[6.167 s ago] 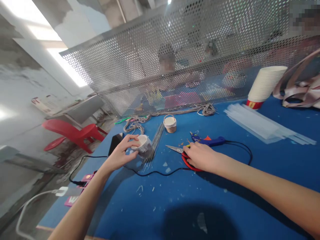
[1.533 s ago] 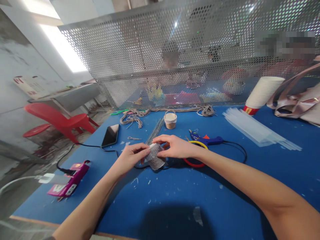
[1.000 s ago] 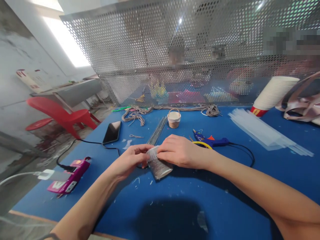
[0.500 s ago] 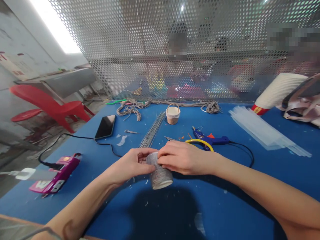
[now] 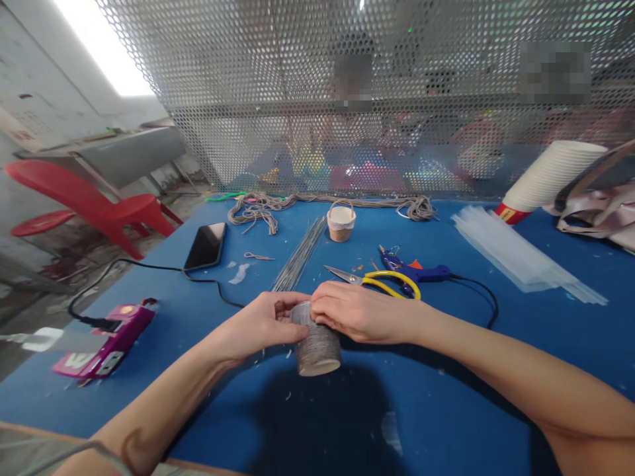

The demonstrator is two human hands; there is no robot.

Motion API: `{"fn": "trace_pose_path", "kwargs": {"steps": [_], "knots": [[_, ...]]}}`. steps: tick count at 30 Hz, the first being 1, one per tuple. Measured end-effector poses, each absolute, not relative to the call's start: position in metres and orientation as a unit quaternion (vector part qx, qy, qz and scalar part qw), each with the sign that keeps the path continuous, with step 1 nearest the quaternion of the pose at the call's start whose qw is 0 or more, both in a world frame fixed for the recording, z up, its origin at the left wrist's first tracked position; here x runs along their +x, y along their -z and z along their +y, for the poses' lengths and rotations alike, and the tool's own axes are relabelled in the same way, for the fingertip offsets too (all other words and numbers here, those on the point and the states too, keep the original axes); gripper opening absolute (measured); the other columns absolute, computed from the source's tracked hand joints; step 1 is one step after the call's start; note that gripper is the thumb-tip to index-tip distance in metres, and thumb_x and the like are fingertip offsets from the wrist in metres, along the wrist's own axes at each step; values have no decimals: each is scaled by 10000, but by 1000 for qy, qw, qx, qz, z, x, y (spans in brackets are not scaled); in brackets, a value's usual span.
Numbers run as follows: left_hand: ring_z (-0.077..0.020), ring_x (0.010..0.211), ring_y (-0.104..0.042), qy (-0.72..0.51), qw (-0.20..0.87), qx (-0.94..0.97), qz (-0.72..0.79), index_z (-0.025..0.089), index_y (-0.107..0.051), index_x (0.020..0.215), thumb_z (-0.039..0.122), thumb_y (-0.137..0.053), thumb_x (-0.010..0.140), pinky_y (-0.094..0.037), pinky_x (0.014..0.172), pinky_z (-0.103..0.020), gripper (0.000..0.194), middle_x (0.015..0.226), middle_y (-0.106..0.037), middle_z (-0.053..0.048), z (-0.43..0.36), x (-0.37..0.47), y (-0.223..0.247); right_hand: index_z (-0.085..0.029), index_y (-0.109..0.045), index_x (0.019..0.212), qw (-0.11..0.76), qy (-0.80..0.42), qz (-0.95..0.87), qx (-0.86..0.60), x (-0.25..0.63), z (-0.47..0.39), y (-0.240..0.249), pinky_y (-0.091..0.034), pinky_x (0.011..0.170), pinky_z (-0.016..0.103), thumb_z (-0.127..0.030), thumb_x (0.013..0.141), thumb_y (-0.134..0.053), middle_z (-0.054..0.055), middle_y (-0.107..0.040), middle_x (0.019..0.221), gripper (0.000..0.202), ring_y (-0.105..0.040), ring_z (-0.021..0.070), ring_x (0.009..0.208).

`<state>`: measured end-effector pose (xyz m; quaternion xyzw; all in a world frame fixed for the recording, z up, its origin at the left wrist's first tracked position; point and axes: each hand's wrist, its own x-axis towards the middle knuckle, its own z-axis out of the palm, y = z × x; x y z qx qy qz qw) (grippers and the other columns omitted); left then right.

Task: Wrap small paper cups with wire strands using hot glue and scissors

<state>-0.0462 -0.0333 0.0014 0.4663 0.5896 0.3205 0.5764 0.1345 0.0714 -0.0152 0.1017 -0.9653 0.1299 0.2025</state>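
Observation:
A paper cup wrapped in grey cord (image 5: 318, 350) is held tilted just above the blue table, its pale end facing me. My left hand (image 5: 272, 324) grips it from the left, thumb lying along the wrapped side. From the right, my right hand (image 5: 350, 312) presses bent fingers against the cup's upper side; whatever those fingertips pinch is hidden. Beyond the right hand lie yellow-handled scissors (image 5: 381, 281) and a blue glue gun (image 5: 421, 271). Behind the left hand is a bundle of thin wires (image 5: 302, 254).
A small basket (image 5: 341, 225) stands near the perforated metal screen (image 5: 248, 125). Grey cord (image 5: 258, 211) lies along the back. Phone (image 5: 206, 246) and purple power strip (image 5: 109, 344) are left; translucent sheets (image 5: 520, 254) and stacked paper cups (image 5: 553, 173) are right.
The view has shifted slightly, so more of the scissors shows. My right fingers have curled a little more against the cup; both hands stay on it.

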Motion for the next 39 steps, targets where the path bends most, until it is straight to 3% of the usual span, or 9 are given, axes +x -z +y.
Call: {"fn": "trace_pose_path", "kwargs": {"steps": [5, 10, 14, 20, 25, 30, 36, 39], "knots": [[-141, 723, -587, -318, 582, 466, 587, 142, -681, 1084, 156, -658, 639, -440, 671, -238, 446, 799, -701, 13, -33, -45, -3, -99, -605, 942, 197, -101, -967, 123, 138, 73, 6, -449, 809, 283, -101, 946, -409, 116, -613, 998, 197, -514, 180, 884], [-132, 682, -557, -305, 576, 467, 598, 136, -683, 1091, 140, -645, 620, -419, 627, -228, 472, 734, -666, 31, -34, -43, -2, -116, -600, 777, 180, 41, -970, 156, 137, 66, 3, -387, 649, 296, -47, 949, -336, 71, -597, 795, 323, -466, 162, 673], [-124, 675, -542, -314, 572, 462, 601, 138, -675, 1098, 149, -656, 610, -420, 628, -224, 489, 733, -645, 37, -36, -42, -2, -109, -581, 771, 203, 131, -960, 139, 135, 59, 8, -324, 570, 315, -28, 941, -289, 72, -554, 713, 347, -451, 177, 616], [-100, 627, -490, -310, 548, 463, 624, 132, -673, 1075, 145, -649, 585, -391, 572, -203, 492, 709, -605, 53, -37, -39, -7, -65, -576, 859, 187, 41, -980, 57, 134, 54, 16, -415, 702, 328, -23, 941, -259, 141, -575, 845, 330, -477, 208, 750], [-86, 598, -467, -304, 552, 454, 629, 133, -688, 1028, 140, -646, 569, -374, 551, -195, 462, 678, -590, 61, -37, -38, -7, -64, -577, 893, 160, -95, -981, 54, 135, 58, 14, -452, 760, 298, -52, 955, -305, 131, -574, 882, 280, -481, 190, 805], [-98, 614, -492, -303, 553, 449, 633, 138, -690, 1032, 154, -647, 567, -389, 568, -207, 467, 690, -605, 52, -35, -38, -7, -55, -599, 951, 169, -78, -978, 91, 139, 65, 9, -443, 824, 300, -118, 966, -376, 144, -597, 971, 232, -507, 200, 908], [-97, 603, -483, -293, 536, 463, 642, 131, -684, 1049, 140, -630, 554, -393, 564, -203, 498, 667, -596, 58, -36, -35, -6, -113, -587, 737, 191, 81, -970, 127, 138, 56, 8, -344, 578, 307, -26, 934, -313, 68, -561, 713, 349, -447, 167, 611], [-106, 618, -505, -294, 527, 477, 639, 140, -678, 1068, 155, -621, 574, -404, 576, -211, 498, 692, -614, 49, -38, -36, -6, -119, -571, 719, 226, 126, -960, 109, 134, 51, 13, -292, 537, 315, -19, 914, -289, 66, -528, 656, 357, -412, 174, 564]]}}
